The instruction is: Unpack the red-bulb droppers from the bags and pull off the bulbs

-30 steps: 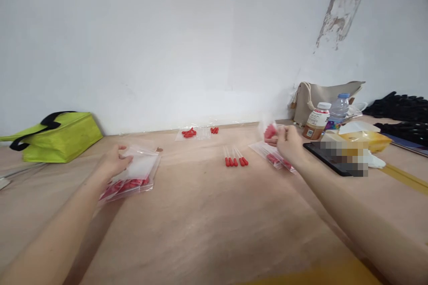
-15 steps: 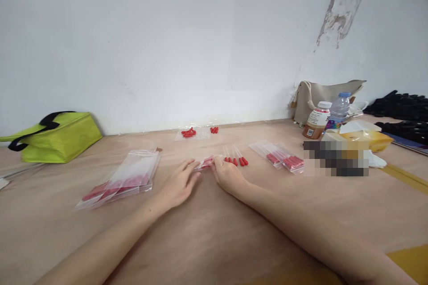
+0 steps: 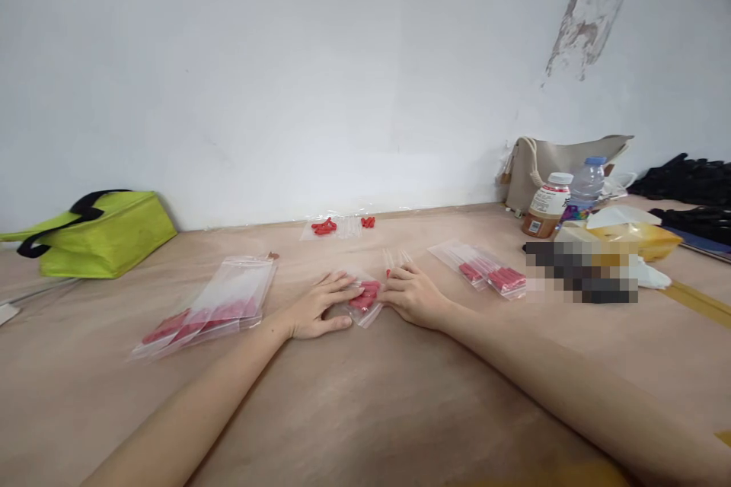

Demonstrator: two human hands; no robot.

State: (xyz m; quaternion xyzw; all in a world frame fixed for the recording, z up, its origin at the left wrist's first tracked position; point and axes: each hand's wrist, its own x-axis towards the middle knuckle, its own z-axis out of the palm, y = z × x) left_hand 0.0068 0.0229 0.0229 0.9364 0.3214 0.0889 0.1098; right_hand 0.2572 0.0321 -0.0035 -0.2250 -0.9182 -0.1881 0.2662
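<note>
Middle bag (image 3: 365, 306) shifted nearer the wearer, lies flat on surface (image 3: 343, 403), red pieces inside. Left hand (image 3: 321, 307) spread, fingers touching it. Right hand (image 3: 416, 298) curled beside it, over red-tipped sticks (image 3: 388, 272); grip unclear. Bags left (image 3: 228, 293) and right (image 3: 505, 280) look filled. Sticks, back red pieces (image 3: 324, 227) seem left.

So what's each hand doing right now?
Left hand: open, fingers on a clear plastic bag of red oblong pieces.
Right hand: fingers curled by that bag; grip cannot be told.
</note>
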